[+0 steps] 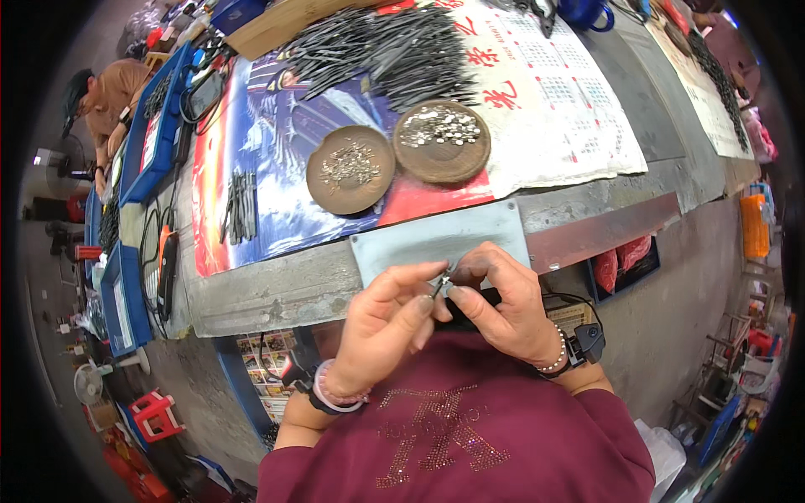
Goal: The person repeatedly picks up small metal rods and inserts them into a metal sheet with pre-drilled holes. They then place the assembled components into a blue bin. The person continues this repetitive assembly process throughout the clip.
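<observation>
Right by the near edge of the workbench (pixel 251 307), the left hand (pixel 386 318) and right hand (pixel 506 308) both've got fingertips clamped on this skinny dark piece (pixel 438 287), pale pad (pixel 436 235) just beyond.

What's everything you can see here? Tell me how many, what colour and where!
Table: one, grey, middle
Calendar poster: at least one, blue, red and white, on table
Thin sticks: too many to count, dark, big pile at top, small bundle left
Round dishes: two, brown, on poster
Shiny bits: many, silvery, in dishes
Flat plate: one, pale blue-grey, table's near edge
Mug: one, blue, top
Trays: several, blue, left
Stool: one, red, lower left
Co-worker: one, brown top, upper left
Background clutter: too small to tell
Thin piece: one, dark, between fingertips
Hands: left, right, two, centre
</observation>
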`<state>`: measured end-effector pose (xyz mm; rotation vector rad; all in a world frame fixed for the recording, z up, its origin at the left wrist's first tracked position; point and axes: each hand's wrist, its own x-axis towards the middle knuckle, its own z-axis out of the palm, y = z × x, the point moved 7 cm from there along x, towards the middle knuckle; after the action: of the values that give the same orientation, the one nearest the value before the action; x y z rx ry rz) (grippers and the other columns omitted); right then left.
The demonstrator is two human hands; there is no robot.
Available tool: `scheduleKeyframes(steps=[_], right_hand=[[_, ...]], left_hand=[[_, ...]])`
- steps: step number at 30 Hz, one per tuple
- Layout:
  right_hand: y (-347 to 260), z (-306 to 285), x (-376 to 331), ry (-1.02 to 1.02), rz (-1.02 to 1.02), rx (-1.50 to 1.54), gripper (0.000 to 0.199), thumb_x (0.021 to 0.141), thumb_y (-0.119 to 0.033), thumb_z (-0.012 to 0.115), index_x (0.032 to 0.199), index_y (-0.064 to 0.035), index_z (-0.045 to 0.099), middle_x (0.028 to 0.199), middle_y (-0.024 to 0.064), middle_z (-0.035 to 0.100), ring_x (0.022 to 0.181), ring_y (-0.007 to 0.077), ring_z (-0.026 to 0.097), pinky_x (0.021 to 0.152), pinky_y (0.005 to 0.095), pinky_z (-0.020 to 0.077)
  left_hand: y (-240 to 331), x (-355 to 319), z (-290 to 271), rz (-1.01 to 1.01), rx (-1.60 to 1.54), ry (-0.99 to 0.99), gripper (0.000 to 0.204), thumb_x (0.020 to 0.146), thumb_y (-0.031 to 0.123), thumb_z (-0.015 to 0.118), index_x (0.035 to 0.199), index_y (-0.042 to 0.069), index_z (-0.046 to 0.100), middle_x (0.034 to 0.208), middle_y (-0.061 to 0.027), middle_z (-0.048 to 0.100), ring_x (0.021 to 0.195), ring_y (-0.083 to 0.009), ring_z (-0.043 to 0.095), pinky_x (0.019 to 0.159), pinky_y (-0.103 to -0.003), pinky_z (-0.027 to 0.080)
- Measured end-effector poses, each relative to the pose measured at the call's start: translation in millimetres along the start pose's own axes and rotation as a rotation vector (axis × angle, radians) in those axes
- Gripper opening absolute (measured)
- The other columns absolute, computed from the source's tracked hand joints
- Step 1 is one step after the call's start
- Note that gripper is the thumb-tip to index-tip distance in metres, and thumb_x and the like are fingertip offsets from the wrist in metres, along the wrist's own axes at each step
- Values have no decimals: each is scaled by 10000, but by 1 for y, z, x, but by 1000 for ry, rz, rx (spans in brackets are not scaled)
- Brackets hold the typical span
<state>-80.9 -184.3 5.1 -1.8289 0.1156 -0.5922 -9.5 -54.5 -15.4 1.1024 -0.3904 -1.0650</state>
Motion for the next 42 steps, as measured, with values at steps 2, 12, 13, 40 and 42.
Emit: scheduleKeyframes(steps=[2, 12, 13, 40, 42], right_hand=[[-4, 8, 3, -1, -20, 3, 138, 849, -83, 674, 892, 18, 590, 801, 108, 569, 622, 218, 569, 559, 306, 464], [-13, 28, 10, 86, -129, -2, 160, 823, -89, 699, 813, 10, 573, 712, 99, 533, 538, 220, 522, 487, 310, 420], [-12, 29, 10, 105, -154, 10, 167, 824, -99, 702, 809, 6, 573, 704, 97, 530, 528, 229, 517, 477, 317, 415], [-10, 44, -7, 97, 24, -247, 100, 859, -61, 626, 910, 9, 576, 795, 140, 571, 637, 325, 541, 597, 371, 453], [14, 43, -12, 12, 398, 308, 108, 907, -75, 600, 929, 29, 583, 798, 131, 586, 668, 250, 590, 606, 289, 466]], left_hand=[[-2, -4, -1, 72, 16, 47, 338, 992, 45, 476, 1328, 10, 471, 965, -80, 604, 626, -49, 475, 541, -172, 370], [-6, -17, 10, 498, 131, 213, 310, 989, 17, 452, 1294, 13, 395, 1082, -74, 551, 828, -70, 517, 713, -184, 426], [-7, -19, 12, 538, 186, 229, 307, 988, 15, 452, 1290, 5, 395, 1095, -79, 550, 871, -83, 524, 763, -201, 428], [-26, -22, -3, 522, 173, 316, 269, 973, -23, 459, 1238, -61, 474, 1143, -125, 585, 1020, -149, 586, 895, -270, 476], [-27, -22, -1, 517, 91, 275, 267, 972, -28, 459, 1236, -62, 475, 1144, -126, 586, 1034, -148, 582, 900, -271, 474]])
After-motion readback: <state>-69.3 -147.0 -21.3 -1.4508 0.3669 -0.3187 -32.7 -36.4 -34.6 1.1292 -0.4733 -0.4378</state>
